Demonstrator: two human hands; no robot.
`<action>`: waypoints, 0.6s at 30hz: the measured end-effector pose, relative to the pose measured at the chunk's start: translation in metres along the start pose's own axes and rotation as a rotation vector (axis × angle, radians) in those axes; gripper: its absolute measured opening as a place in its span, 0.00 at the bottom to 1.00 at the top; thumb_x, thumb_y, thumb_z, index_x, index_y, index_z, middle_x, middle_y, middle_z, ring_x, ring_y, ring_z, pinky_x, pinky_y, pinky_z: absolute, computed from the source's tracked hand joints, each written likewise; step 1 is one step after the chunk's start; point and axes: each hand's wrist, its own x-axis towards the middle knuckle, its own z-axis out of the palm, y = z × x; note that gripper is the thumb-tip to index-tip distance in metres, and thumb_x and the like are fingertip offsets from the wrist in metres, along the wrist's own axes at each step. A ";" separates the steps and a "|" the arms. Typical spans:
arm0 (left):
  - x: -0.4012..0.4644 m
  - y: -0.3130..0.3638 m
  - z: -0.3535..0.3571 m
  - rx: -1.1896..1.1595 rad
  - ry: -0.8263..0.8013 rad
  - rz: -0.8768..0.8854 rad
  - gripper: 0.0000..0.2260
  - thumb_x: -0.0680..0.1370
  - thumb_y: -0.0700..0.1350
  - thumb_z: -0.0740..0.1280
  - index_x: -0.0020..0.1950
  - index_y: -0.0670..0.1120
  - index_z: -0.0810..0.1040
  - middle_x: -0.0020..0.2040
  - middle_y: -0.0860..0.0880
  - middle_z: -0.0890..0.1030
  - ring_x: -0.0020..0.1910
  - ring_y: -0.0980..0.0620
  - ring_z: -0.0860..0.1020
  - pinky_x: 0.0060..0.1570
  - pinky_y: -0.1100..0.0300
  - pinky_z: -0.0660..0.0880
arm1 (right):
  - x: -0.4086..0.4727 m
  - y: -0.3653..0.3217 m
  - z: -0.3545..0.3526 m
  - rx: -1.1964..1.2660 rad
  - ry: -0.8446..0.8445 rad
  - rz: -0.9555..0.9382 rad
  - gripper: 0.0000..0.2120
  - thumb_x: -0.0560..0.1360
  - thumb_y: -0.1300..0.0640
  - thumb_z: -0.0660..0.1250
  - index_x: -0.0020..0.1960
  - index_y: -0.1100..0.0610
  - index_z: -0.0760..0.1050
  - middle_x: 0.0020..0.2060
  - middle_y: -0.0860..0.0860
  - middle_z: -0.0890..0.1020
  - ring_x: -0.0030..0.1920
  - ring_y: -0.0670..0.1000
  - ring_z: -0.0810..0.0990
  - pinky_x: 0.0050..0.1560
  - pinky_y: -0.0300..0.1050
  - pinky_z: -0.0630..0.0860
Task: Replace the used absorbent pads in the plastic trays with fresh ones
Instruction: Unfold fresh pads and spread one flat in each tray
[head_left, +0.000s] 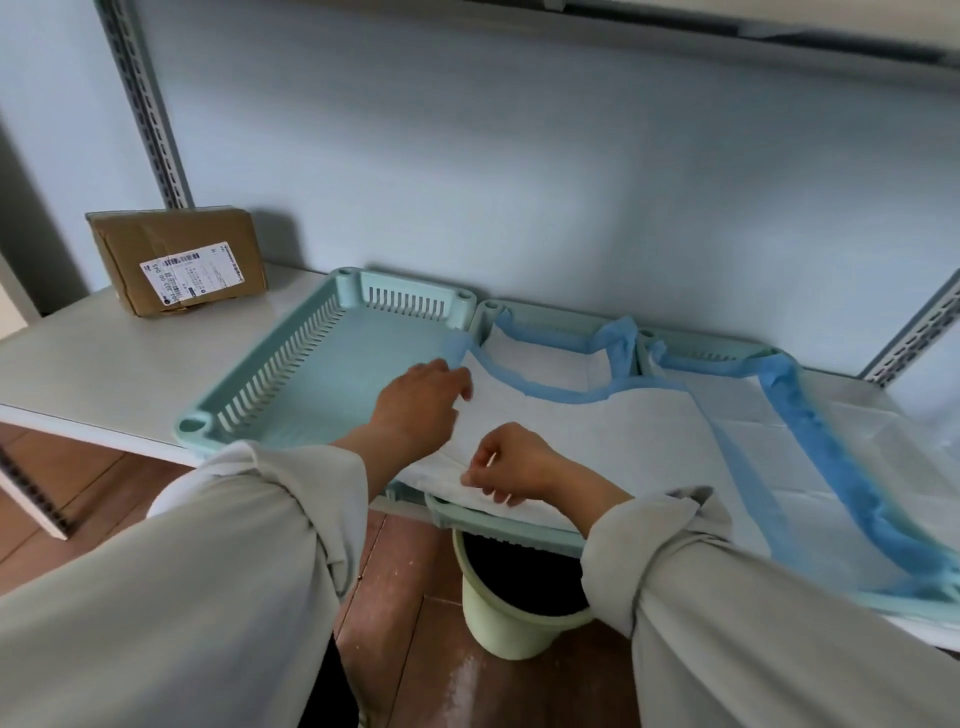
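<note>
Three pale green plastic trays stand side by side on a white shelf. The left tray (311, 374) holds no pad. The middle tray (519, 530) holds a white absorbent pad with a blue border (597, 431), partly lifted and spread over the tray's front. My left hand (415, 405) rests on the pad's left edge, fingers bent over it. My right hand (514, 465) pinches the pad's near edge at the tray front. The right tray (717, 348) holds another blue-bordered pad (831, 467).
A taped cardboard box (176, 260) with a label sits at the shelf's back left. A pale green bucket (519, 618) with a dark inside stands on the brown floor under the shelf edge. Slotted metal uprights (145, 104) flank the shelf.
</note>
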 end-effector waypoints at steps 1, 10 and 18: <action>-0.002 0.007 -0.001 -0.096 -0.136 0.051 0.10 0.77 0.40 0.63 0.58 0.48 0.76 0.55 0.46 0.77 0.49 0.50 0.76 0.48 0.58 0.73 | -0.005 0.000 0.000 0.036 -0.028 -0.008 0.07 0.73 0.56 0.71 0.43 0.58 0.76 0.32 0.51 0.78 0.31 0.46 0.77 0.36 0.39 0.78; -0.035 0.029 -0.001 0.040 -0.600 0.047 0.14 0.75 0.47 0.69 0.60 0.47 0.76 0.59 0.48 0.75 0.53 0.49 0.74 0.51 0.60 0.69 | -0.048 0.047 -0.024 -0.338 0.122 0.130 0.10 0.72 0.52 0.70 0.51 0.55 0.78 0.51 0.51 0.80 0.53 0.52 0.79 0.55 0.47 0.76; -0.035 0.067 0.021 0.047 -0.646 0.155 0.14 0.80 0.46 0.60 0.65 0.47 0.76 0.66 0.47 0.74 0.64 0.47 0.73 0.65 0.55 0.67 | -0.072 0.066 -0.026 -0.475 0.050 0.173 0.15 0.75 0.61 0.61 0.60 0.54 0.74 0.59 0.52 0.76 0.58 0.54 0.75 0.59 0.48 0.73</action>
